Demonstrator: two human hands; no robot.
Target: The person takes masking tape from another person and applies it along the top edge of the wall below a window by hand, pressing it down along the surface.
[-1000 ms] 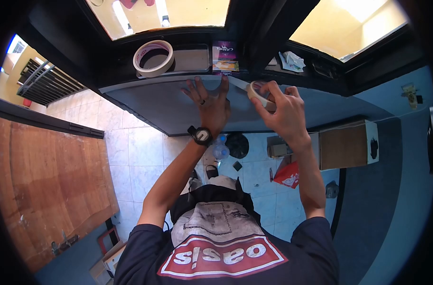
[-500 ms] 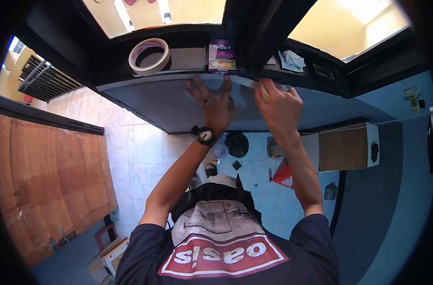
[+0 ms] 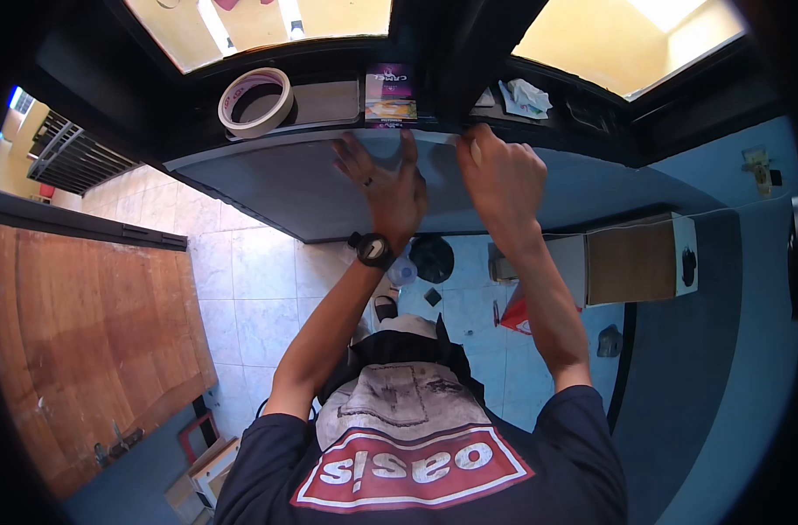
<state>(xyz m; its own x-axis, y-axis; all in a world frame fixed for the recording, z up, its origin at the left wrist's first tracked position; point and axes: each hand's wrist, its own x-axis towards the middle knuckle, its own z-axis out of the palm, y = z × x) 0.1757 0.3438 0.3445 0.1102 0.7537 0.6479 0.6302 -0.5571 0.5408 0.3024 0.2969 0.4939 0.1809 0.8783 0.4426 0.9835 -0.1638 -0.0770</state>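
Note:
A pale strip of masking tape point(image 3: 435, 137) runs along the top edge of the grey wall point(image 3: 276, 188), just under the dark window ledge. My left hand point(image 3: 390, 185), wearing a ring and a wristwatch point(image 3: 375, 250), is open with fingers spread; its fingertips rest at the strip. To its right, my right hand point(image 3: 506, 179) is closed at the ledge's edge, where the strip runs into its fingers. A cream-coloured bit shows between those fingers; the rest is hidden by the hand. On the ledge above lie a tape roll point(image 3: 282, 114) and a purple Camel pack point(image 3: 390, 80).
Crumpled paper point(image 3: 526, 98) sits on the ledge at right. Below, the tiled floor point(image 3: 263, 324) holds a black round object point(image 3: 433, 260), a red bag point(image 3: 515, 320) and a cardboard box point(image 3: 628, 267). A wooden door point(image 3: 101, 341) stands at left.
My right hand has come up closer to the ledge, and the strip between my hands now lies along the edge rather than slanting down. The whole view has shifted slightly.

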